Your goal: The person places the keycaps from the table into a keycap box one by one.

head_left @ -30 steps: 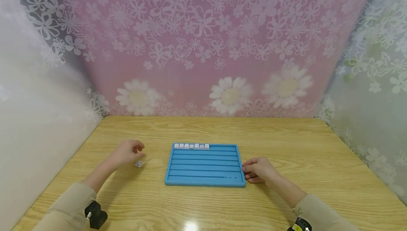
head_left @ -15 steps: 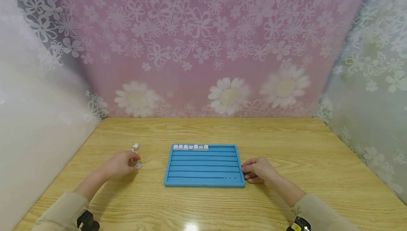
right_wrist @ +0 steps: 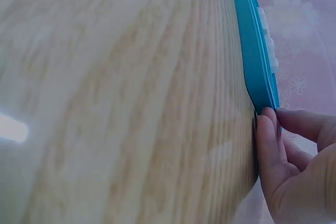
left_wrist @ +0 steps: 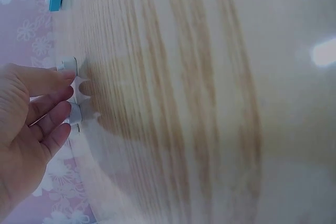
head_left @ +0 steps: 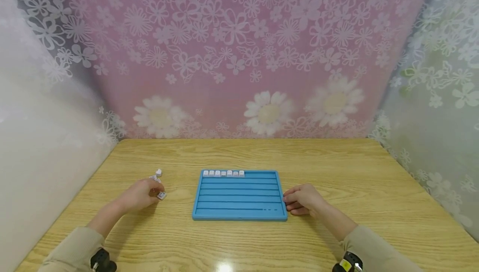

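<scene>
My left hand [head_left: 138, 195] is low over a small group of white keycaps on the table. In the left wrist view, its thumb touches one keycap [left_wrist: 70, 65], and its bent fingers hang by another keycap [left_wrist: 76, 113]; a gap shows between thumb and forefinger. In the head view, one keycap [head_left: 161, 196] lies by the thumb tip and another [head_left: 159, 172] sits beyond the fingers. A blue ridged tray [head_left: 239, 197] lies flat at centre, with a row of several white keycaps [head_left: 223, 174] in its top-left slot. My right hand [head_left: 304, 199] pinches the tray's right edge.
The wooden table [head_left: 239, 243] runs back to a pink flowered curtain [head_left: 224, 55]. Pale flowered sheets close off the left and right sides. Each wrist carries a black camera, such as the left one [head_left: 102, 260].
My left hand has drawn back and lowered beside the loose keycaps, uncovering several beyond its fingers. Over the last half second it barely moves. The right hand stays on the tray edge.
</scene>
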{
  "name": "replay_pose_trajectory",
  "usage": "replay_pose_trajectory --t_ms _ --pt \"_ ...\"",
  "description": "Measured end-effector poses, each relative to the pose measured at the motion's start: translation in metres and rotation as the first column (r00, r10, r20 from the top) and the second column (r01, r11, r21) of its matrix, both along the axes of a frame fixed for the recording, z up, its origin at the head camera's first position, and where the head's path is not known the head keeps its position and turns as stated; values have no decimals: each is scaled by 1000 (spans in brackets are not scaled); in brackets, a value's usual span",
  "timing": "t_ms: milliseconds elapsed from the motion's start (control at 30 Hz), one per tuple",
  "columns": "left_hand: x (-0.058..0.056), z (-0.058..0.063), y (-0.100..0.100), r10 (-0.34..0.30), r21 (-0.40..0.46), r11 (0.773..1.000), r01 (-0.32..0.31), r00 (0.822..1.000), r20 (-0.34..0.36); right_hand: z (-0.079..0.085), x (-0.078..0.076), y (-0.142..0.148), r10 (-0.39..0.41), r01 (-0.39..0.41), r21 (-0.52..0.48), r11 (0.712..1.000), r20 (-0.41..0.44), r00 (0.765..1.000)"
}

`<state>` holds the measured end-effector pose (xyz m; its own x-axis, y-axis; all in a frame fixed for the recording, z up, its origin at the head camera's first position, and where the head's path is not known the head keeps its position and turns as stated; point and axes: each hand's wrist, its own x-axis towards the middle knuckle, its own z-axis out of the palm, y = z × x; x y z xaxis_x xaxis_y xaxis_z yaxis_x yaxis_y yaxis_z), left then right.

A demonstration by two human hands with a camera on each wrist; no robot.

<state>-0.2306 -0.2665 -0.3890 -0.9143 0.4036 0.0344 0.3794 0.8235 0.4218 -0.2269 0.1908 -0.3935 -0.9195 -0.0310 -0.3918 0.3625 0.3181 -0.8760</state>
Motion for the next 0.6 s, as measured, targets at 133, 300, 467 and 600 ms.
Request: replay_pose_trajectory --t_ms 133,300,467,600 --pt "0 -2 0 -3 -4 1000 3 1000 -20 -1 0 0 3 -3 3 1000 0 1000" --pt "-2 -4 2 -16 -14 1000 16 999 -36 0 0 0 2 -2 8 1000 4 1000" --pt "-3 -6 5 6 -21 1000 -7 1000 -27 1 1 0 8 -8 10 1000 0 1000" --pt "-2 -5 8 10 -14 1000 -10 1000 -14 1 1 0 11 -11 11 1000 -2 1000"
